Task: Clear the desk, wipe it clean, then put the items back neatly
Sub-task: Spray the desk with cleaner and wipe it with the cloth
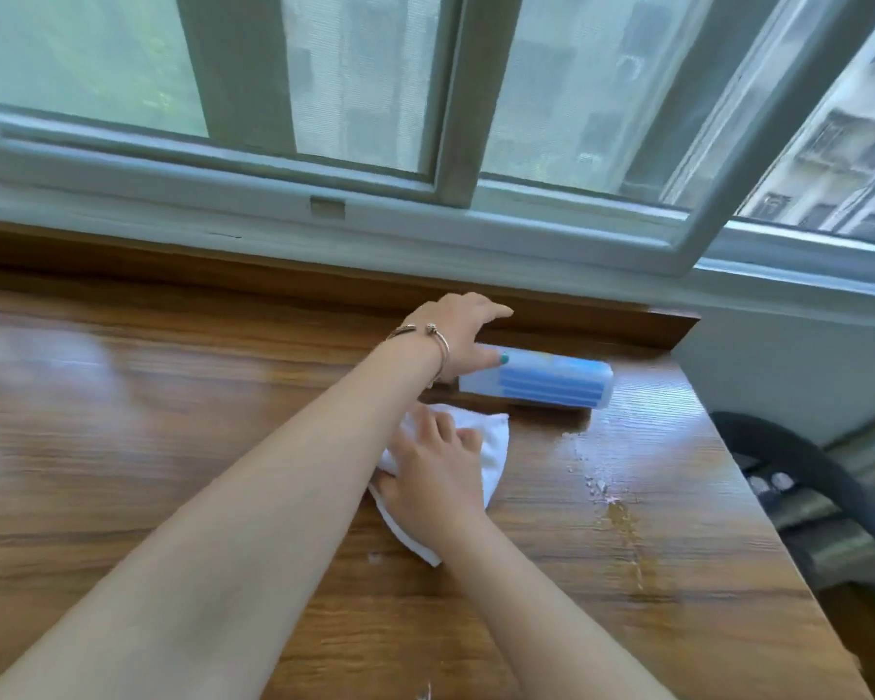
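Now left hand (463, 330) gripping blue box (541, 378), no readable label

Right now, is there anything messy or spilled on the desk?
Yes. On the brown wooden desk, right of the white cloth under the right hand, a yellowish wet streak with pale crumbs runs toward the near edge. It looks like a spill not yet wiped.

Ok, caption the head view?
Left hand holds blue box; right hand presses white cloth on wooden desk.
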`<state>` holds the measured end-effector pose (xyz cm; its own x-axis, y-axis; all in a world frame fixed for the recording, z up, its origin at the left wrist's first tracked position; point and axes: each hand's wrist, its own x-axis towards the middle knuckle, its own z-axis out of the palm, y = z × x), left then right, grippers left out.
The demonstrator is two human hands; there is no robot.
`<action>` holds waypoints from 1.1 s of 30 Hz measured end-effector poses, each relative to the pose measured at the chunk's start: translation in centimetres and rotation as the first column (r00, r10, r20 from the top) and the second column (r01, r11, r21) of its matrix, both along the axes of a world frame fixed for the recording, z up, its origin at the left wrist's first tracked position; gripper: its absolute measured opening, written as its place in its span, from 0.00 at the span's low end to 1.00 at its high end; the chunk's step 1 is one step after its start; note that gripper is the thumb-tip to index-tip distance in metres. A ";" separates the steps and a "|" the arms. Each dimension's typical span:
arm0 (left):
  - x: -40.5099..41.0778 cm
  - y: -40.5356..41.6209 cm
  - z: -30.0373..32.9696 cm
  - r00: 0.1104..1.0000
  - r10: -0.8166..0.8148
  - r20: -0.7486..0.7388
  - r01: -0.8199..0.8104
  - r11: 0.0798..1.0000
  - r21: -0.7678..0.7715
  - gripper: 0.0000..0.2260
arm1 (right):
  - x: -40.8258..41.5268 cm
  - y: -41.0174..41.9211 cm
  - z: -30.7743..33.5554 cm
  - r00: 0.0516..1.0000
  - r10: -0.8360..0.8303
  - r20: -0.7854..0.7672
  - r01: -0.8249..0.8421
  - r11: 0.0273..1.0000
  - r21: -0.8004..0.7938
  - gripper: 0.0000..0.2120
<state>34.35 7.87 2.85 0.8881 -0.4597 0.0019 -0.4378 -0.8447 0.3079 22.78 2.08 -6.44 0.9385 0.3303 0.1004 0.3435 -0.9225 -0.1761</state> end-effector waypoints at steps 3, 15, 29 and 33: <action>1.6 -2.2 -1.0 0.991 -0.074 -0.112 0.088 0.988 0.128 0.35 | -1.1 -2.2 0.4 0.996 0.091 -0.003 -0.091 0.995 0.036 0.24; 3.0 -2.5 -3.2 0.968 -0.225 0.109 0.211 0.969 0.127 0.33 | -4.2 -6.2 -0.3 1.000 -0.012 0.007 0.011 0.999 0.050 0.25; 5.4 -3.6 -1.1 0.956 -0.291 0.035 0.284 0.949 0.138 0.29 | -4.3 -6.6 0.1 0.999 -0.026 0.032 0.024 0.999 0.040 0.26; 7.3 -5.8 2.3 0.908 -0.411 0.084 0.377 0.886 0.269 0.29 | -4.1 -6.0 0.0 0.999 -0.021 0.032 0.018 0.997 0.079 0.27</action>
<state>41.68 2.11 5.18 0.6325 -0.7731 -0.0473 -0.7727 -0.6340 0.0310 18.73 -3.91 -6.44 0.9404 0.3020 0.1566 0.3326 -0.9128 -0.2371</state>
